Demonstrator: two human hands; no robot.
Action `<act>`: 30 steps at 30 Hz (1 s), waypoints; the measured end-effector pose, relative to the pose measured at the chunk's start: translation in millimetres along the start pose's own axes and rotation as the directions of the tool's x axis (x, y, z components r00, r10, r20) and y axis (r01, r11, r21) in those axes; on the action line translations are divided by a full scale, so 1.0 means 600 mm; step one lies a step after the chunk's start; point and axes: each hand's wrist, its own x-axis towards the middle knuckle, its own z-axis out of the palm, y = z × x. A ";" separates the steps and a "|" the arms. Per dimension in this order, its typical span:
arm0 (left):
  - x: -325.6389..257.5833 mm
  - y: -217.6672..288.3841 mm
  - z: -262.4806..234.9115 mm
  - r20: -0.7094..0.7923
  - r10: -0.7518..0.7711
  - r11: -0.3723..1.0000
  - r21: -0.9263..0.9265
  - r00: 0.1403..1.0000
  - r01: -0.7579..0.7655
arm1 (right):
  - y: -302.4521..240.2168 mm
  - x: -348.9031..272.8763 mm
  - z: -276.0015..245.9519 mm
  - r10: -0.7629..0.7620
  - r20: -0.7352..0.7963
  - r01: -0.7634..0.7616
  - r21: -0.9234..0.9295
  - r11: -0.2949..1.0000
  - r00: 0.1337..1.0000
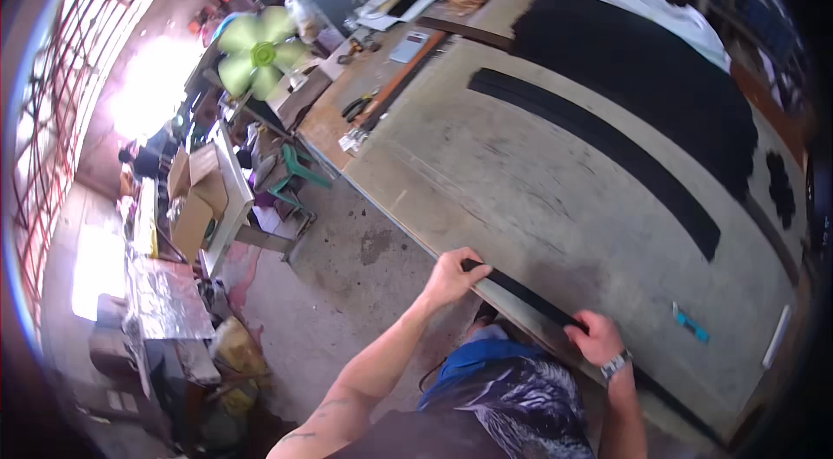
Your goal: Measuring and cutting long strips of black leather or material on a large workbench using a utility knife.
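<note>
I see my left hand pinching one end of a narrow black strip lying along the near edge of the worktable. My right hand presses fingers down on the strip further along. Longer black strips lie mid-table, a blue tool near the right corner.

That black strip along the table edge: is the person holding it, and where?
Yes. The left hand grips the black strip at its end, and the right hand pinches it farther along, at the worktable edge.
</note>
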 end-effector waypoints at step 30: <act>0.225 -0.196 -0.377 -0.657 0.360 0.810 0.572 0.663 0.127 | -0.108 0.103 0.129 0.286 -0.060 -0.267 0.220 0.938 0.956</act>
